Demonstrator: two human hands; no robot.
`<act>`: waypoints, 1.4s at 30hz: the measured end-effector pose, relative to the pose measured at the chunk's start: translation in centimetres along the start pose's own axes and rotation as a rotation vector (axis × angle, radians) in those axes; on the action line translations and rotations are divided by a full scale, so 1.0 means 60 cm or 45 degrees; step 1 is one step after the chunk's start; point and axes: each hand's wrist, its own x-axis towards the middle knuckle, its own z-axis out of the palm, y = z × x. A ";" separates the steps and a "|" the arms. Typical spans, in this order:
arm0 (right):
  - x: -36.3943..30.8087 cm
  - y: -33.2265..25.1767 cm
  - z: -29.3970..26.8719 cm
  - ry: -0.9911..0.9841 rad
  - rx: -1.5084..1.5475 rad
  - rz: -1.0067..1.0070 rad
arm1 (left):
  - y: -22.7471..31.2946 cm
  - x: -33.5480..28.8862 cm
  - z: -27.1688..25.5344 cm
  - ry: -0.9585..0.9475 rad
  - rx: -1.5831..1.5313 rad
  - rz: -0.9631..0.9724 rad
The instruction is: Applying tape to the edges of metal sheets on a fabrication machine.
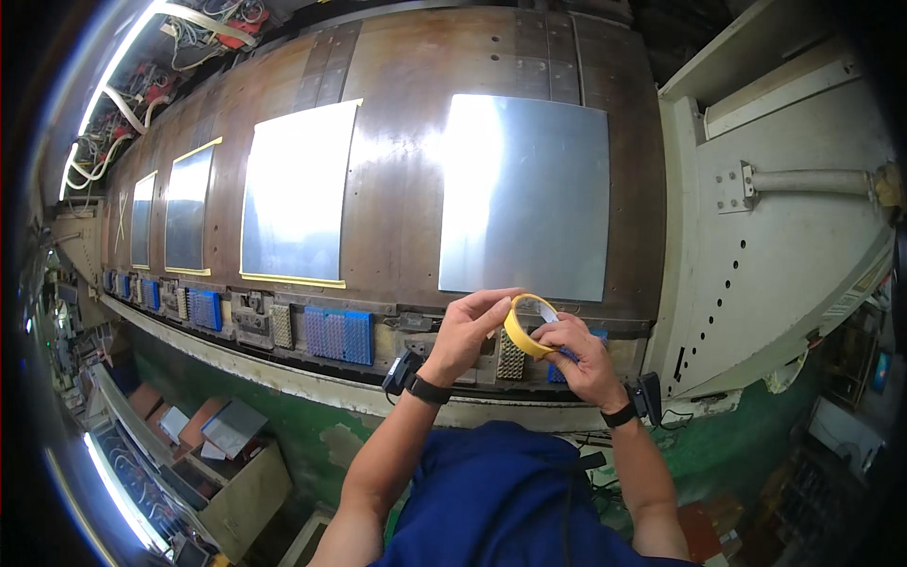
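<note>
Between my hands, over the front edge of the brown metal bed (395, 208), is a roll of yellow tape (521, 336). My right hand (582, 359) grips the roll from its right side, with fingers reaching into the ring. My left hand (465, 333) is closed, thumb and fingertips pinched at the roll's upper left rim. Whether a loose tape end is between them is too small to tell. Just beyond the hands lies a shiny metal sheet (529, 203) with no yellow tape visible along its edges.
Further left lie three more metal sheets (295, 194) (189, 213) (142, 219) with yellow strips along some edges. Blue blocks (338, 335) and studded metal blocks (282, 326) line the bed's front. A pale machine frame (775, 246) rises at right; a cabinet (248, 491) stands lower left.
</note>
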 end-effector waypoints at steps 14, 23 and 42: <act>-0.005 -0.006 0.019 -0.052 -0.081 -0.029 | -0.002 -0.026 -0.009 0.168 0.218 0.372; -0.007 -0.013 0.024 -0.102 -0.061 -0.069 | 0.023 -0.034 -0.026 0.020 0.237 0.219; -0.040 0.091 -0.076 -0.145 -0.468 0.457 | 0.098 -0.083 -0.175 1.215 1.108 0.794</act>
